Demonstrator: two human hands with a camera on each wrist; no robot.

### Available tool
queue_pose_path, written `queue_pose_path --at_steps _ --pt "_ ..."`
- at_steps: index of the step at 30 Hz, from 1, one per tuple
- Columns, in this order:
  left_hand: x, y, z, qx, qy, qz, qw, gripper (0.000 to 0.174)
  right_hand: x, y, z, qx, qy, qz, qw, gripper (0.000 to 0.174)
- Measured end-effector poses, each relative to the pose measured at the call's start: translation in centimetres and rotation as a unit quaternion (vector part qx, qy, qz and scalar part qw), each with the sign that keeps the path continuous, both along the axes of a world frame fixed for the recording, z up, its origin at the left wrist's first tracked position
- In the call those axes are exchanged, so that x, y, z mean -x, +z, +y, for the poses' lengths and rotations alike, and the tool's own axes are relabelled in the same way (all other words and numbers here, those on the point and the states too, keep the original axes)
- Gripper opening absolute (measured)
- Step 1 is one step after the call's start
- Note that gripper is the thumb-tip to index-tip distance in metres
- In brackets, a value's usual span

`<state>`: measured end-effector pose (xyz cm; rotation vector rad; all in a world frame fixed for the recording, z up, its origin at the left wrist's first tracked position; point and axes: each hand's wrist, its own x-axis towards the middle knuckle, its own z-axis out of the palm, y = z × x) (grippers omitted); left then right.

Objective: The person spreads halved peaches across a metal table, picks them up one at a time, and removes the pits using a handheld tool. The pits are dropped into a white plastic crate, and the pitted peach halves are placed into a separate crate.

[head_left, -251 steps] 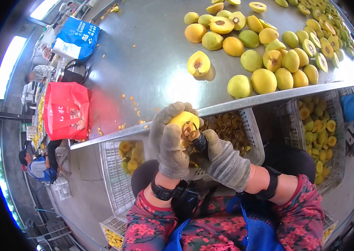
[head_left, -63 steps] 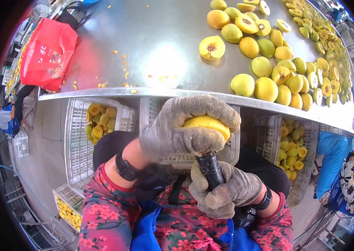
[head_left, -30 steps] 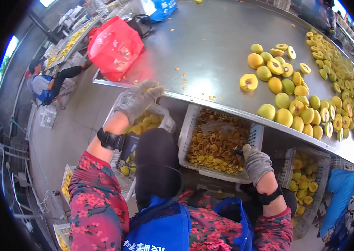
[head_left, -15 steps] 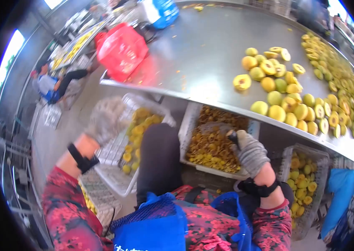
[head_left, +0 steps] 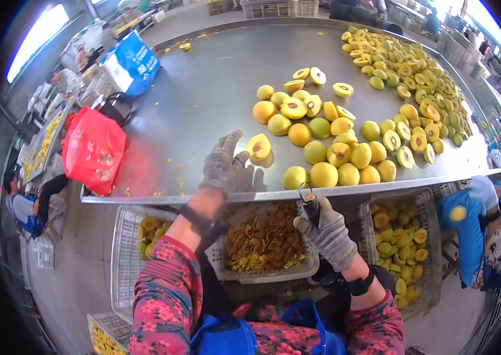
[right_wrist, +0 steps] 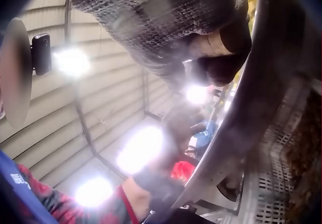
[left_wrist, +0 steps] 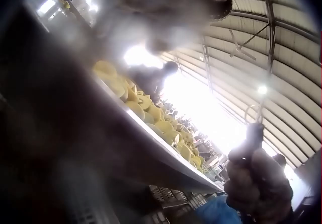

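Observation:
My gloved left hand point(head_left: 224, 163) reaches over the metal table, its fingers extended beside a cut yellow peach half point(head_left: 258, 147) with its stone side showing. Nothing is in its grasp. My gloved right hand point(head_left: 330, 234) grips the black-taped handle of a loop-bladed pitting tool point(head_left: 309, 204) just below the table edge. In the left wrist view, the thin metal loop point(left_wrist: 251, 114) stands up above the right fist point(left_wrist: 261, 183). Knitted glove fabric of the right hand point(right_wrist: 171, 27) fills the top of the right wrist view. Several whole and halved peaches point(head_left: 324, 175) lie to the right of the left hand.
Below the table edge point(head_left: 203, 198) stand a crate of brown stones and scraps point(head_left: 265, 239), a left crate point(head_left: 121, 260) and a right crate of peach halves point(head_left: 404, 245). Red point(head_left: 93, 148) and blue point(head_left: 132, 62) bags sit at the left. Another person's gloved hand point(head_left: 484, 192) is at right.
Earlier my left hand held a peach while the tool worked at it. It then swung out over the left crate and now, without that peach, reaches the table. The right hand keeps the tool.

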<state>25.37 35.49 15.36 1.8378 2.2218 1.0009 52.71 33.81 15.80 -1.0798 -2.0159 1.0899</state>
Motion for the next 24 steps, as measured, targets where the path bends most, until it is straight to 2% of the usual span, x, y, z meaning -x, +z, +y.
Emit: queue_pose_path --at_steps 2,5,8,10,14,17,20,23,24 --pt "0.3 -0.6 2.5 0.036 0.012 0.044 0.998 0.058 0.0 -1.0 0.2 0.002 -0.010 0.014 1.000 0.043" --pt "1.2 -1.8 5.1 0.014 -0.071 0.099 0.993 0.061 0.1 -1.4 0.4 0.050 -0.013 -0.009 0.999 0.043" --pt "1.8 -3.2 7.2 0.143 -0.173 0.068 0.972 0.059 0.6 -1.6 0.4 0.048 -0.009 -0.002 0.999 0.036" --pt "0.8 -1.7 7.5 0.187 -0.159 0.060 0.968 0.056 0.7 -2.3 0.5 0.048 -0.005 0.021 0.999 0.032" --pt "0.0 -0.7 6.8 0.212 -0.114 0.068 0.968 0.054 1.1 -1.4 0.4 0.163 -0.008 0.035 0.986 0.033" --pt "0.5 -0.9 5.7 0.253 -0.067 0.021 0.965 0.053 1.5 -0.3 0.1 0.233 -0.005 0.062 0.971 0.034" --pt "0.8 -1.0 4.7 0.283 -0.052 -0.138 0.948 0.050 2.1 0.2 -0.1 0.251 -0.003 0.097 0.963 0.036" --pt "-0.2 -2.0 2.3 0.103 -0.071 -0.347 0.930 0.048 2.8 0.3 -0.4 0.269 -0.007 0.145 0.952 0.033" --pt "-0.7 -1.5 1.4 0.108 -0.078 -0.379 0.916 0.048 3.0 0.3 -0.6 0.248 -0.007 0.152 0.957 0.031"
